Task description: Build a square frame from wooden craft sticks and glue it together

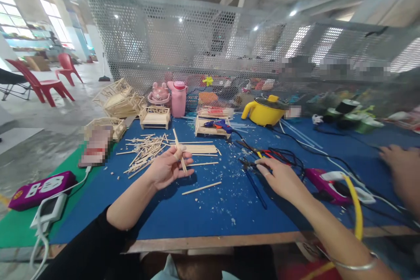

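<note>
Thin wooden sticks (179, 151) are pinched upright between the thumb and fingers of my left hand (170, 164), its other fingers loosely curled. My right hand (278, 177) is at a pair of pliers (256, 188) with a long blue handle, its thumb and fingertips closed at the dark part; the hand partly hides the tool. A loose stick (201, 188) lies between my hands. Left of my left hand is a heap of short sticks (147, 153), and behind it a row of longer sticks (205, 148).
A blue glue gun (218, 126) rests on a small wooden frame (200, 131). Behind are a miniature wooden bed (155, 118), pink bottle (179, 98) and yellow pot (264, 116). Cables run by a purple power strip (323, 186). Another person's hand (402, 162) is at right; a phone (96, 146) lies left.
</note>
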A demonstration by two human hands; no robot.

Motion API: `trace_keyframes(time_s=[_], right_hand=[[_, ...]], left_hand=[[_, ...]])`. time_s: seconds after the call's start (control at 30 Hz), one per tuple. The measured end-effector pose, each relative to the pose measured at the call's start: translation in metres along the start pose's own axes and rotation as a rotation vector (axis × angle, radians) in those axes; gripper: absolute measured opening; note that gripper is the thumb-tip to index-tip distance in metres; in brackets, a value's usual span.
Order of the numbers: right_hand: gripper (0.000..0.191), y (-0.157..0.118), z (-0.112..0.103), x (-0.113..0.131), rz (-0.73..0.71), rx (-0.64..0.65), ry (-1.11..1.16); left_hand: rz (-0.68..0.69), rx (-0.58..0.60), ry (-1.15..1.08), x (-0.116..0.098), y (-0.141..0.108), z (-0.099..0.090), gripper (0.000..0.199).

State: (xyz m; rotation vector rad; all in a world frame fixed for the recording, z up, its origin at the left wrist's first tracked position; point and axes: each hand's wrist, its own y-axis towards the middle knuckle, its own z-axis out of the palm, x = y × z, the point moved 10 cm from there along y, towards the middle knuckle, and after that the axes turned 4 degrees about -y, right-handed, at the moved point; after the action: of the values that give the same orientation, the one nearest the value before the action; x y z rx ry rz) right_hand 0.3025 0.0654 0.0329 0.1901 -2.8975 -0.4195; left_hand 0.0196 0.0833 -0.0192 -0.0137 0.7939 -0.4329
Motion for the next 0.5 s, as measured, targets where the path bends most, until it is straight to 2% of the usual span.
trace_keyframes(time_s=[0.07,0.17,0.23,0.3,0.4,0.5], right_hand=[[0.021,-0.009,-0.007,0.027,-0.055,-0.006,0.077],[0.017,-0.015,-0.011,0.1,-0.279,0.045,0.223],[0.011,-0.014,-0.018,0.14,-0.397,-0.042,0.248],[0.011,-0.011,-0.016,0.168,-0.524,-0.088,0.264],[0.008,-0.003,0.0,0.184,-0.62,-0.069,0.31],[0.011,0.002,0.009,0.182,-0.611,-0.113,0.373]], left_hand=[[-0.021,-0.016,-0.001,0.006,0.006,0.006,0.005],[-0.069,-0.023,-0.018,0.019,0.017,0.019,0.003],[-0.08,-0.01,-0.052,0.025,0.022,0.027,0.003],[-0.076,-0.011,-0.103,0.028,0.022,0.029,0.002],[-0.071,-0.036,-0.162,0.03,0.018,0.023,0.004],[-0.055,-0.04,-0.189,0.028,0.015,0.019,0.004]])
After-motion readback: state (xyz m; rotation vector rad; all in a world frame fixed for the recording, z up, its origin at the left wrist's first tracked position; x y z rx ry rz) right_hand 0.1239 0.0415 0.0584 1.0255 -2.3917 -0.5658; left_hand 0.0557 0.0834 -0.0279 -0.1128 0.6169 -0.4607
